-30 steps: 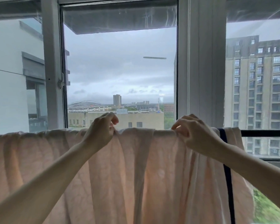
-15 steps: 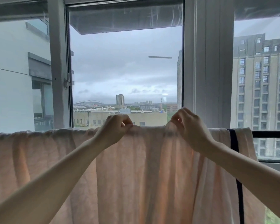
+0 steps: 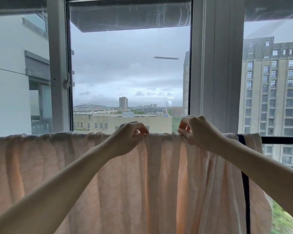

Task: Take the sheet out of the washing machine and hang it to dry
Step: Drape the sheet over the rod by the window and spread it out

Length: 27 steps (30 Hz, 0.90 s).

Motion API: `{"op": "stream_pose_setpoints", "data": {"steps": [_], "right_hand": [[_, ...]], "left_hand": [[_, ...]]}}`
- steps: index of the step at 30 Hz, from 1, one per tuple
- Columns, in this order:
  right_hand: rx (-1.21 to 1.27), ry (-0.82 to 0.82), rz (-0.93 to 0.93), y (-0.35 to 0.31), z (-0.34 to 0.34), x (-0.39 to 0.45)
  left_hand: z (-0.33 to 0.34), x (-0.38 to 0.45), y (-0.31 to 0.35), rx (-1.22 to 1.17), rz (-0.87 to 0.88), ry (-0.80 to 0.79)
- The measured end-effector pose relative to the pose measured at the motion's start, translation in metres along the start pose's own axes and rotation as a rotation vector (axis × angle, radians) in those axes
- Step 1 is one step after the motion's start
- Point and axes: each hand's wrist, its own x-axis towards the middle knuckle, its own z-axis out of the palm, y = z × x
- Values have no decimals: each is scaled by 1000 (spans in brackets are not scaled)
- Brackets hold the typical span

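Far left: white wall of the neighbouring building (image 3: pixel 8 73) behind glass, then the grey window frame upright (image 3: pixel 58 65) with a latch (image 3: pixel 66 82) on its right edge.

Sheet (image 3: pixel 74 174), pale pink, is draped over a horizontal rail and hangs down in vertical folds across almost the full width of the view. Top edge is bunched and wrinkled along the rail line. Backlit, so the folds glow orange.

Left hand (image 3: pixel 128 138) is at the sheet's top edge, about centre. Fingers curled, thumb and fingertips pinching a small tuck of fabric at the fold. Forearm comes in from lower left, in front of the cloth.

Between the hands: a short stretch of the top edge, pulled fairly flat.

Right hand (image 3: pixel 199 132) is just right of that, also on the top edge. Fingers curled over, pinching the fabric at the rail. Forearm comes in from lower right.

Right of it: a dark navy stripe (image 3: pixel 245 191) runs down the sheet near its right end. Past the sheet's end the bare black rail (image 3: pixel 282 140) shows. Behind it, a tall apartment block (image 3: pixel 274 98) through the glass. Open middle pane shows an overcast sky and a low skyline.
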Motion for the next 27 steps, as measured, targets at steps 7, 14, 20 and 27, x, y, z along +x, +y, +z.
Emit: {"op": "stream_pose_setpoints", "data": {"steps": [7,14,20,27], "right_hand": [[-67,34,-158,-19,14,-21],[56,92,7,-26,15,-10],[71,191,159,10,-1,11],[-73,6,141,27,-16,-8]], "left_hand": [[1,4,-4,-14,8,37],[0,10,-4,-23,-71,87],[1,23,-17,34,-225,246],[3,14,-17,123,-121,260]]}}
